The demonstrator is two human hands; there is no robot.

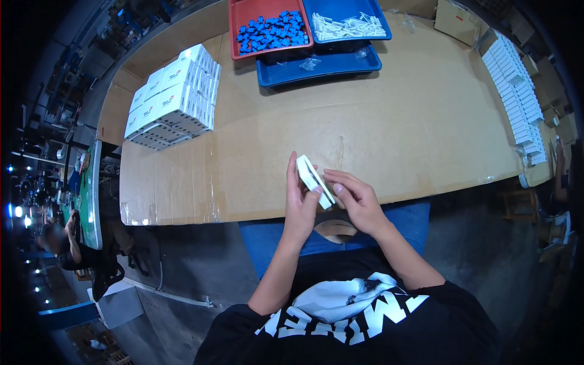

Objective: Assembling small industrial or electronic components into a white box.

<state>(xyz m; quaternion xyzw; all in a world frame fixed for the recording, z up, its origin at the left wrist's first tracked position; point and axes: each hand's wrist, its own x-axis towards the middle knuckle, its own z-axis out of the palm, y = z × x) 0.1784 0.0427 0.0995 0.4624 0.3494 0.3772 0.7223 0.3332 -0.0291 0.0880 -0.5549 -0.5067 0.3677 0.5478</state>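
Observation:
Near the front edge of the table, a small flat white box (314,184) stands tilted in my left hand (298,204). My left fingers lie along its outer side and the thumb presses on its near face. A dark narrow gap runs along the box's edge, and I cannot tell whether its lid is loose. My right hand (360,204) is close to the box's right side, its fingers stretched toward it and the thumb apart. Nothing shows in the right hand; whether its fingertips touch the box is unclear.
A block of stacked white boxes (173,97) stands on the cardboard-covered table (261,161) at the left. At the back are a red tray (233,45) of blue parts, a blue tray (389,30) of white pieces and a lower blue tray (286,75). More white boxes (514,91) line the right edge.

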